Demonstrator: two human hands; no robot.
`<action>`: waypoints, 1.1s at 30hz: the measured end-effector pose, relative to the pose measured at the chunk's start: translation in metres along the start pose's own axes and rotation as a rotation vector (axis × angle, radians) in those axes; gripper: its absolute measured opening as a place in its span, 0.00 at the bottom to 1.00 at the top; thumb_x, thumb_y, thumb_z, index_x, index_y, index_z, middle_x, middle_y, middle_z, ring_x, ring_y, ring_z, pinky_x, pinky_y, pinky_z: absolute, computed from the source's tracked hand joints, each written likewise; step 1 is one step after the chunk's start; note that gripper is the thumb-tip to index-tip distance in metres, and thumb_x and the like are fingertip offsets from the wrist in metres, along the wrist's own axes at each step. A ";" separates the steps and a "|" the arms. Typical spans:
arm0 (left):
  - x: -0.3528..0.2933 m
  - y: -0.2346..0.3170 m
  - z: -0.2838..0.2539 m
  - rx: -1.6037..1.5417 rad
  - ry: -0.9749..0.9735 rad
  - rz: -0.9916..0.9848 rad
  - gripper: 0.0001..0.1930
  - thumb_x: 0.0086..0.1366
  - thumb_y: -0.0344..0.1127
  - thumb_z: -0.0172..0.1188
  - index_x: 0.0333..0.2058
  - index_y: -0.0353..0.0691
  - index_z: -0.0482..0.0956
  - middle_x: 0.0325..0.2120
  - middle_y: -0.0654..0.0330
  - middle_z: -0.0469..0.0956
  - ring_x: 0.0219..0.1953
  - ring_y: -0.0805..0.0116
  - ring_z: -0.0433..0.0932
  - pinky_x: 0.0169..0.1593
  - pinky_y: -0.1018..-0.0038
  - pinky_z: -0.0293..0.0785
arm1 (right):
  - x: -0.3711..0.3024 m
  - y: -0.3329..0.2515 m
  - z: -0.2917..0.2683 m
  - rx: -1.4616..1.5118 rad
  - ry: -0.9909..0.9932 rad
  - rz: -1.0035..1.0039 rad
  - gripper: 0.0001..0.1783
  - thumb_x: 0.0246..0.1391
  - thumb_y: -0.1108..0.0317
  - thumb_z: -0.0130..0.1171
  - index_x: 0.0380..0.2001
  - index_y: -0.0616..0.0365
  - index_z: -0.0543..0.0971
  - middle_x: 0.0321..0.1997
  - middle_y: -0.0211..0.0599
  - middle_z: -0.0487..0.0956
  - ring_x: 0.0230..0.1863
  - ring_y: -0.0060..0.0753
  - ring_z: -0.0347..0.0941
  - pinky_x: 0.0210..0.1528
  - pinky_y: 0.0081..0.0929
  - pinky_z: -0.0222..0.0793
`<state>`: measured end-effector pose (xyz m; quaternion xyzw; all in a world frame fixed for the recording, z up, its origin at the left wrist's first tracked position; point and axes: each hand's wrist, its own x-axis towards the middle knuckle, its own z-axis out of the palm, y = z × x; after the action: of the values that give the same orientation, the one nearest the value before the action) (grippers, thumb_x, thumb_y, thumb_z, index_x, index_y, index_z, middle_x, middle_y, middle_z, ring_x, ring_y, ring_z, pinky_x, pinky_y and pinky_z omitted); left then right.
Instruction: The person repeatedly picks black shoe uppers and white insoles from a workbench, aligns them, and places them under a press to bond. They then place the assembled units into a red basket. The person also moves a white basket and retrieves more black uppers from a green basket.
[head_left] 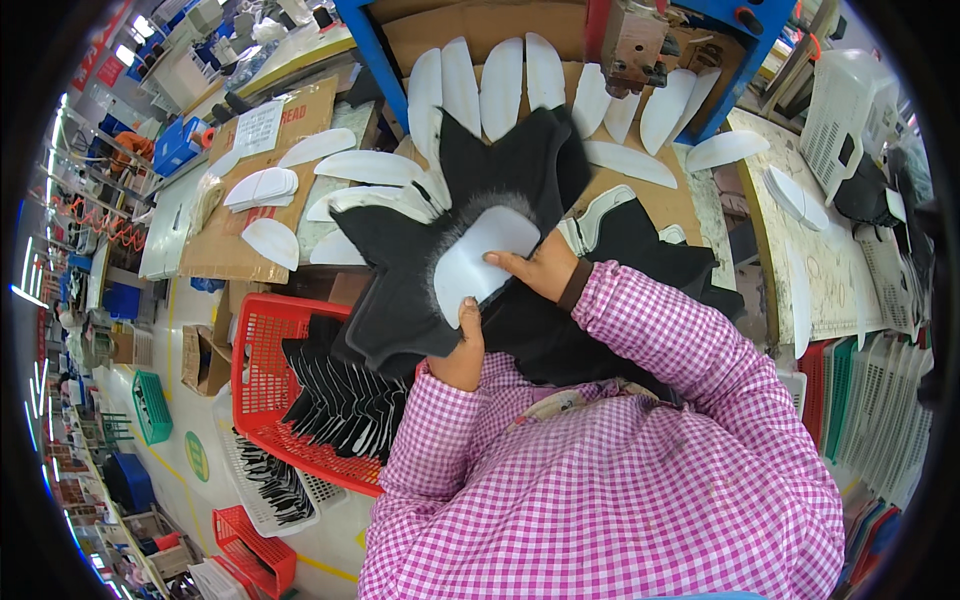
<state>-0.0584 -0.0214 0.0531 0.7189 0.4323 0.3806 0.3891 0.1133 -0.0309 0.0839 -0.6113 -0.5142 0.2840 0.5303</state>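
Held up in front of me is a black, winged fabric piece (500, 165) that looks like a shoe upper, with grey fuzz along its inner edge. Over its middle lies a smooth white oval sheet (480, 262). My left hand (458, 358) grips the lower edge, its thumb pressed on the white sheet and its fingers hidden behind. From the right, my right hand (548, 266) clasps the piece the same way, thumb on the white sheet. More black pieces (640, 245) with white edges lie beneath and to the right, partly covered by my arm.
White half-moon pieces (502, 88) stand fanned inside a blue-framed machine (392, 55), its metal head (635, 45) above. Others lie on cardboard (300, 110) at left and a table (835, 280) at right. A red basket (262, 425) holds stacked black pieces (345, 405).
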 end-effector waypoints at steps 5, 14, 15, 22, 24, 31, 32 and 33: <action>0.000 0.006 0.002 0.287 0.150 0.233 0.14 0.66 0.34 0.51 0.43 0.29 0.76 0.43 0.46 0.76 0.46 0.54 0.75 0.51 0.64 0.68 | 0.006 -0.013 0.026 0.388 0.148 0.034 0.17 0.47 0.73 0.62 0.42 0.69 0.76 0.37 0.44 0.80 0.39 0.30 0.77 0.40 0.26 0.72; 0.016 0.007 -0.007 -0.153 0.074 0.129 0.16 0.62 0.25 0.51 0.50 0.28 0.70 0.48 0.45 0.73 0.51 0.52 0.73 0.53 0.67 0.68 | 0.018 -0.024 0.021 -0.285 -0.034 -0.530 0.41 0.35 0.76 0.66 0.58 0.47 0.67 0.56 0.47 0.72 0.50 0.45 0.74 0.50 0.31 0.74; 0.018 0.005 -0.009 -0.296 -0.008 0.042 0.16 0.62 0.23 0.51 0.49 0.28 0.70 0.46 0.45 0.74 0.50 0.53 0.74 0.52 0.68 0.69 | 0.019 -0.022 0.022 -0.155 0.009 -0.523 0.42 0.34 0.75 0.66 0.58 0.45 0.67 0.55 0.47 0.72 0.49 0.45 0.75 0.49 0.31 0.75; 0.006 0.004 -0.022 0.502 -0.097 0.413 0.22 0.66 0.40 0.51 0.53 0.30 0.68 0.56 0.45 0.66 0.58 0.52 0.65 0.59 0.62 0.59 | 0.023 -0.026 0.029 -0.280 -0.142 -0.463 0.36 0.43 0.80 0.59 0.58 0.40 0.69 0.57 0.44 0.72 0.53 0.45 0.73 0.55 0.30 0.70; 0.008 -0.005 -0.068 0.584 -0.257 0.423 0.20 0.66 0.40 0.51 0.51 0.31 0.70 0.51 0.46 0.70 0.51 0.52 0.72 0.52 0.62 0.67 | 0.026 -0.036 0.017 0.097 -0.076 -0.433 0.29 0.49 0.81 0.57 0.56 0.53 0.71 0.56 0.38 0.74 0.57 0.36 0.71 0.57 0.28 0.68; 0.001 -0.039 -0.239 -1.024 -0.108 -0.298 0.36 0.65 0.63 0.42 0.54 0.32 0.67 0.47 0.46 0.74 0.41 0.51 0.78 0.44 0.59 0.77 | 0.021 -0.086 0.027 -0.350 -0.250 -0.905 0.24 0.49 0.67 0.60 0.52 0.40 0.75 0.53 0.44 0.75 0.50 0.42 0.75 0.49 0.31 0.73; -0.006 -0.041 -0.238 -1.137 0.036 -0.324 0.39 0.64 0.65 0.40 0.56 0.32 0.65 0.50 0.46 0.73 0.45 0.50 0.76 0.47 0.57 0.75 | 0.020 -0.091 0.042 -0.473 -0.260 -1.041 0.24 0.49 0.68 0.58 0.52 0.34 0.76 0.53 0.42 0.75 0.48 0.41 0.76 0.47 0.30 0.74; -0.011 -0.040 -0.241 -1.258 0.114 -0.309 0.41 0.64 0.67 0.38 0.58 0.32 0.62 0.52 0.45 0.71 0.49 0.50 0.75 0.51 0.56 0.74 | 0.015 -0.094 0.059 -0.551 -0.253 -1.153 0.25 0.51 0.68 0.54 0.53 0.29 0.74 0.53 0.39 0.75 0.47 0.38 0.76 0.45 0.30 0.74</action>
<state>-0.2876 0.0371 0.1136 0.2620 0.2455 0.5382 0.7625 0.0350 -0.0042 0.1589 -0.3127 -0.8723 -0.1188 0.3568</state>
